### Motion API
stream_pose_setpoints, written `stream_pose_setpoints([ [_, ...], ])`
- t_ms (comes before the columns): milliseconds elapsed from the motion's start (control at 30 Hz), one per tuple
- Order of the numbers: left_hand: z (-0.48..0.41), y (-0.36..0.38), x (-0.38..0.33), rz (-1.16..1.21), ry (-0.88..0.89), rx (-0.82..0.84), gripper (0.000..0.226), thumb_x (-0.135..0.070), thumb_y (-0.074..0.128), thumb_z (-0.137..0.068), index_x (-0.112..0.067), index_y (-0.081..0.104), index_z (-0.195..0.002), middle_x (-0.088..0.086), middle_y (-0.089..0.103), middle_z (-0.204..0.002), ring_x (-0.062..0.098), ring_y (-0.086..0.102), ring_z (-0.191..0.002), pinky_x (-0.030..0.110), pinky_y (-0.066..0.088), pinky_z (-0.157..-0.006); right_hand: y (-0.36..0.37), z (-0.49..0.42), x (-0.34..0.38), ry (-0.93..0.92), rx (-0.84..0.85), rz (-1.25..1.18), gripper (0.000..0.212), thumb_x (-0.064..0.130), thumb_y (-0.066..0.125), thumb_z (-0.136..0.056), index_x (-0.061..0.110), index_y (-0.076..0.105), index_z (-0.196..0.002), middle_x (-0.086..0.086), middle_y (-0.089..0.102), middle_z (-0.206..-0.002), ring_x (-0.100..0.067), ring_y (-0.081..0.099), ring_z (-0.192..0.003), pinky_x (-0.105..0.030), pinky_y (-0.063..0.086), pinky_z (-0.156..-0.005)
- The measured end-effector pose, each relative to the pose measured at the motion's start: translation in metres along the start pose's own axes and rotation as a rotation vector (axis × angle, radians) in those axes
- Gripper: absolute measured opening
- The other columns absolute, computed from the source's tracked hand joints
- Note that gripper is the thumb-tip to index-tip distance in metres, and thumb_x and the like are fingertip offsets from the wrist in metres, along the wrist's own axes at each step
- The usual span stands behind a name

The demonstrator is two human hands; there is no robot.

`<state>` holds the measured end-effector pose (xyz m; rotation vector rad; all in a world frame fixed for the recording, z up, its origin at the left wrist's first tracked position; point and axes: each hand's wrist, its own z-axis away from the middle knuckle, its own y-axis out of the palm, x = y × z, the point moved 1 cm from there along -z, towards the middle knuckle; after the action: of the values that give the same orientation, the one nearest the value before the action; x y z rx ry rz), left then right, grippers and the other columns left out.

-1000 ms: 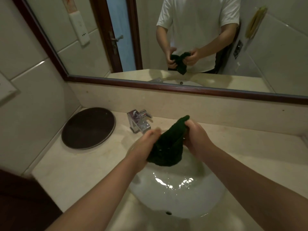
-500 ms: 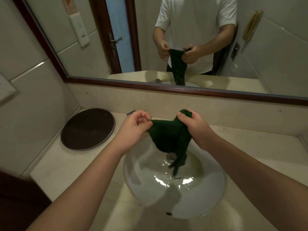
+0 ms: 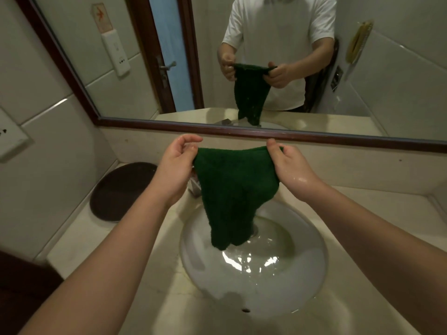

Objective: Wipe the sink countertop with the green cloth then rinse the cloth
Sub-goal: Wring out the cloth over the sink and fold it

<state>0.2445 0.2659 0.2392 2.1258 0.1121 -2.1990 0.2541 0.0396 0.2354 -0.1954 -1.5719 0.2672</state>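
The left hand [image 3: 174, 168] pinches the upper left corner of the green cloth [image 3: 232, 189] between thumb and fingers, and the right hand [image 3: 289, 165] is clamped on the upper right corner in the same way. Both hands look wet. The cloth's top edge is stretched between them and the rest hangs down in a narrowing shape above the white sink [image 3: 300, 274], its lowest tip near the drain; whether it touches the basin is hard to tell. Water glistens in the bowl. A bit of the metal tap [image 3: 194, 187] shows behind the cloth, mostly hidden. The pale stone bench [image 3: 92, 240] surrounds the sink and carries a dark round tray [image 3: 121, 189] at the left. Above, the framed mirror [image 3: 399, 68] reflects the person holding the cloth.
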Motion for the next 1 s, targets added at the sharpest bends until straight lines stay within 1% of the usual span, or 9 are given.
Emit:
stream_pose_setpoints([
  [167, 0.003, 0.002, 0.016, 0.376, -0.236, 0.024, 0.027, -0.025, 0.043, -0.102, -0.016, 0.057, -0.123, 0.011, 0.064, -0.11, 0.021, 0.069, -0.091, 0.034, 0.059, -0.075, 0.009, 0.011, 0.01, 0.33, 0.034, -0.508, 0.041, 0.046, 0.044, -0.098, 0.008, 0.058, -0.103, -0.015, 0.069, -0.097, -0.025, 0.073, -0.084, -0.032, 0.061, -0.067],
  [333, 0.046, 0.037, 0.078, 0.517, -0.58, 0.292, 0.069, -0.064, 0.036, -0.09, -0.013, 0.053, -0.133, 0.016, 0.056, -0.137, 0.031, 0.058, -0.122, 0.051, 0.04, -0.109, 0.018, 0.014, 0.016, 0.446, 0.016, -0.705, 0.036, 0.043, 0.05, -0.097, 0.008, 0.056, -0.094, -0.017, 0.066, -0.096, -0.027, 0.069, -0.084, -0.033, 0.06, -0.064],
  [433, 0.066, 0.054, 0.099, 0.435, -0.645, 0.467, 0.039, -0.032, 0.042, -0.102, -0.011, 0.051, -0.133, 0.004, 0.06, -0.129, 0.015, 0.064, -0.112, 0.021, 0.047, -0.098, 0.018, 0.012, 0.013, 0.503, 0.036, -0.741, 0.045, 0.046, 0.051, -0.095, 0.003, 0.055, -0.109, -0.019, 0.065, -0.097, -0.028, 0.069, -0.08, -0.035, 0.06, -0.059],
  [500, 0.069, 0.055, 0.105, 0.169, -0.47, 0.543, 0.05, -0.026, 0.062, -0.089, -0.005, 0.051, -0.133, 0.013, 0.061, -0.129, 0.025, 0.059, -0.121, 0.024, 0.043, -0.104, 0.016, 0.01, 0.007, 0.532, 0.09, -0.814, 0.059, 0.049, 0.049, -0.096, 0.002, 0.046, -0.131, -0.023, 0.063, -0.104, -0.034, 0.067, -0.089, -0.042, 0.058, -0.071],
  [567, 0.07, 0.052, 0.096, 0.175, -0.326, 0.504, 0.054, -0.029, 0.071, -0.079, -0.005, 0.058, -0.124, 0.018, 0.064, -0.123, 0.03, 0.06, -0.118, 0.042, 0.045, -0.104, 0.011, 0.009, -0.002, 0.529, 0.139, -0.935, 0.068, 0.054, 0.045, -0.095, 0.004, 0.039, -0.141, -0.028, 0.06, -0.115, -0.04, 0.064, -0.101, -0.051, 0.052, -0.087],
  [767, 0.055, 0.041, 0.051, -0.204, -0.086, 0.201, 0.02, -0.024, 0.068, -0.087, -0.016, 0.067, -0.106, 0.002, 0.074, -0.096, 0.021, 0.071, -0.095, 0.04, 0.058, -0.085, 0.016, 0.018, -0.056, 0.484, 0.156, -1.14, 0.074, 0.07, 0.04, -0.086, 0.016, 0.055, -0.134, -0.024, 0.052, -0.141, -0.043, 0.048, -0.131, -0.053, 0.025, -0.117],
  [833, 0.048, 0.036, 0.036, -0.332, -0.032, 0.192, 0.018, -0.026, 0.07, -0.086, -0.02, 0.069, -0.102, -0.002, 0.075, -0.092, 0.017, 0.071, -0.09, 0.041, 0.059, -0.083, 0.026, 0.028, -0.071, 0.554, 0.198, -1.041, 0.078, 0.073, 0.032, -0.087, 0.014, 0.06, -0.131, -0.022, 0.054, -0.14, -0.036, 0.051, -0.127, -0.047, 0.025, -0.117],
  [900, 0.045, 0.031, 0.026, -0.467, 0.003, 0.229, 0.02, -0.034, 0.069, -0.086, -0.019, 0.07, -0.099, -0.001, 0.075, -0.088, 0.017, 0.071, -0.085, 0.043, 0.059, -0.081, 0.039, 0.035, -0.076, 0.606, 0.254, -0.989, 0.078, 0.067, 0.025, -0.093, 0.007, 0.064, -0.126, -0.019, 0.067, -0.119, -0.031, 0.064, -0.105, -0.041, 0.047, -0.101],
  [1000, 0.041, 0.022, 0.019, -0.531, -0.012, 0.244, 0.038, -0.045, 0.057, -0.091, -0.009, 0.07, -0.089, 0.014, 0.07, -0.078, 0.03, 0.069, -0.076, 0.051, 0.057, -0.075, 0.051, 0.038, -0.073, 0.628, 0.279, -0.917, 0.05, 0.041, 0.042, -0.098, 0.002, 0.063, -0.121, -0.016, 0.07, -0.11, -0.028, 0.068, -0.097, -0.035, 0.053, -0.082],
])
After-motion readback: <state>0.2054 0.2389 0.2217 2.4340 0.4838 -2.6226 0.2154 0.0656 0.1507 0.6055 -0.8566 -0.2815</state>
